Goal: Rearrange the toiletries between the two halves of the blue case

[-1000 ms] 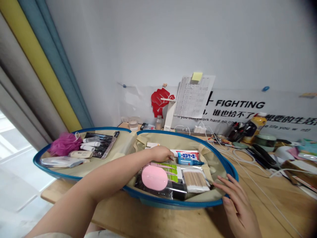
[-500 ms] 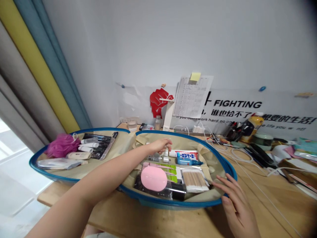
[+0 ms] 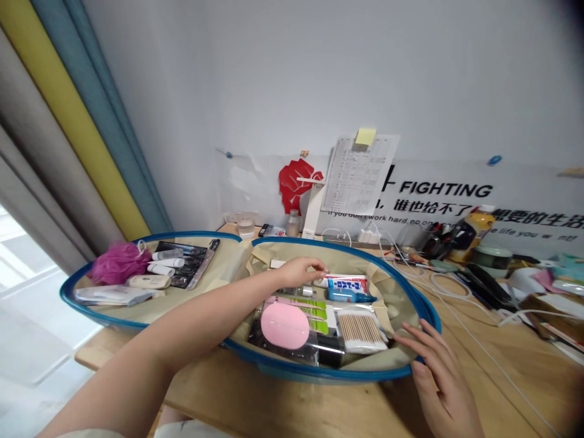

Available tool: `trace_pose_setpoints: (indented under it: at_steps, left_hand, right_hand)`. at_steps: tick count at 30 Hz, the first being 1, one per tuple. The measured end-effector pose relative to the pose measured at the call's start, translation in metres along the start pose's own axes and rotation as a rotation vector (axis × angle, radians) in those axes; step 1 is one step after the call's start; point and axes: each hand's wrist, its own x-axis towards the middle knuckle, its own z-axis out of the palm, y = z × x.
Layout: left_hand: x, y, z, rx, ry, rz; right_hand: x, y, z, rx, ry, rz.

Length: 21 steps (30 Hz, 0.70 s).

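Note:
An open case [image 3: 385,377] with a blue rim and beige lining lies spread on the desk. Inside its right half, my left hand [image 3: 302,271] hovers by the toothpaste tube [image 3: 349,283], fingers and thumb apart and nothing visible between them. A blue tube [image 3: 349,295] and a small clear bottle [image 3: 302,292] lie just below that hand. Nearer me are a pink oval box [image 3: 285,326], a pack of cotton swabs [image 3: 360,331] and a green-and-white packet [image 3: 319,313]. My right hand [image 3: 440,371] rests with spread fingers on the case's right rim.
The case's left half holds a purple bath puff [image 3: 119,263], several white tubes [image 3: 165,267] and a clear flat pouch [image 3: 116,294]. Behind stand a glass cup [image 3: 245,228] and a white lamp [image 3: 312,210]. White cables [image 3: 449,285], a yellow-labelled bottle [image 3: 472,234] and clutter lie right.
My left hand has loosened from a closed grip near the clear bottle and shifted slightly right, its fingers now parted. My right hand stays on the rim. The view has shifted a little.

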Motion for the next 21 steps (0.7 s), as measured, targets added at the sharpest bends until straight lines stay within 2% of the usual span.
trace_pose_setpoints:
  at_steps: [8, 14, 21]
  left_hand:
    - [-0.0061, 0.0037, 0.0102, 0.428, -0.213, 0.218]
    - [-0.0049, 0.0049, 0.0085, 0.575, -0.258, 0.268]
    - [-0.0038, 0.0005, 0.0071, 0.604, -0.262, 0.251]
  right_hand:
    - [-0.0008, 0.0002, 0.0003, 0.003, -0.002, 0.011]
    - [-0.0022, 0.0019, 0.0005, 0.015, -0.007, 0.021]
    - [-0.0029, 0.0019, 0.0008, 0.015, -0.004, 0.039]
